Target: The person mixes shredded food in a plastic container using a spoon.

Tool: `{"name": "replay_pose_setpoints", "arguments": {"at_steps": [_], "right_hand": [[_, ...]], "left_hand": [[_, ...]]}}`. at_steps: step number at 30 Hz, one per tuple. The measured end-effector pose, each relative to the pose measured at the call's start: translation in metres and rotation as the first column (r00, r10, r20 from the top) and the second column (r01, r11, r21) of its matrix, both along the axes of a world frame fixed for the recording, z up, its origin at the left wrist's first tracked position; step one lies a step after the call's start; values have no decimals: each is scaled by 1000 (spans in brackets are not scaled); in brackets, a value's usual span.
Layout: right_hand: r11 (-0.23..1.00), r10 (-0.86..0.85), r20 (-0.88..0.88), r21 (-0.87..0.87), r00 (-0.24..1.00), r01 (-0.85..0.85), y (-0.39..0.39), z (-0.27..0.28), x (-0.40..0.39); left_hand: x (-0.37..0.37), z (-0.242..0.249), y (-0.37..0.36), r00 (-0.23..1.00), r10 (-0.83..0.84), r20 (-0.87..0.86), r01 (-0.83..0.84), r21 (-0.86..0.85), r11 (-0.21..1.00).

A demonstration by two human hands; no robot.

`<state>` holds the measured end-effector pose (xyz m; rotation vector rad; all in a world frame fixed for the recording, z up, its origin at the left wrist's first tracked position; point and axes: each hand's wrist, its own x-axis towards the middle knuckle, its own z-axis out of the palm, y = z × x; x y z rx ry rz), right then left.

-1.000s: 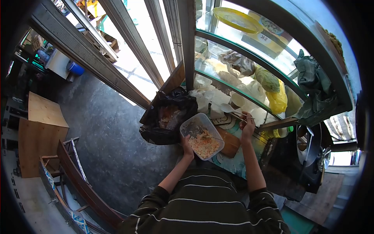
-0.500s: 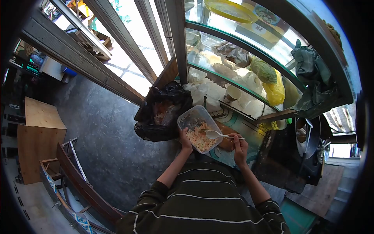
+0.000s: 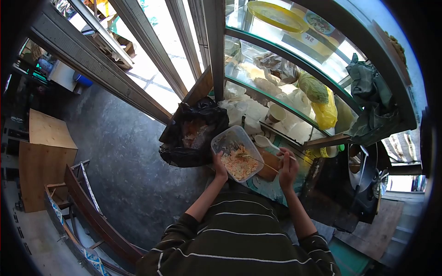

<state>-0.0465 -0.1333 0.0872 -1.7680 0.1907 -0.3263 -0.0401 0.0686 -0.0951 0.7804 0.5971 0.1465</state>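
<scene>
Head view | right hand (image 3: 288, 169): fingers closed on handle of white spoon (image 3: 263, 141), bowl pointing up-left, long axis slanting, just right of tub (image 3: 226, 140) | left hand (image 3: 220, 167): gripping tub's left side | black bag (image 3: 177, 157) beside tub; tub partly hides wooden board (image 3: 270, 169); cup (image 3: 276, 113) beyond spoon

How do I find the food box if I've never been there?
Find the big glass case at the upper right, then look down and left, just beyond the striped shirt. There the left hand grips the side of a squarish plastic box. Unlike the crumpled black bag beside it, the box has see-through walls around a pale, orange-flecked mix.
</scene>
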Motion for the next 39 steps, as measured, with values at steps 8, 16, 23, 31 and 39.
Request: {"name": "replay_pose_setpoints", "arguments": {"at_steps": [8,16,23,31,39], "right_hand": [[999,20,40,-51,999,-17,38,-12,124],[608,429,-39,-726,903,-320,64,-37,162],[816,296,-126,-482,947,-319,60,-72,175],[977,124,-213,-147,969,-157,54,-99,176],[993,105,-247,81,963,-88,52,-88,172]], "left_hand": [[-7,-2,5,999,-36,1,36,16,999],[-17,11,3,999,-1,-43,2,27,1000],[-18,7,4,998,7,-57,-5,48,999],[-15,44,2,998,-48,-39,49,41,998],[-15,7,2,999,-43,7,42,109,993]]}}
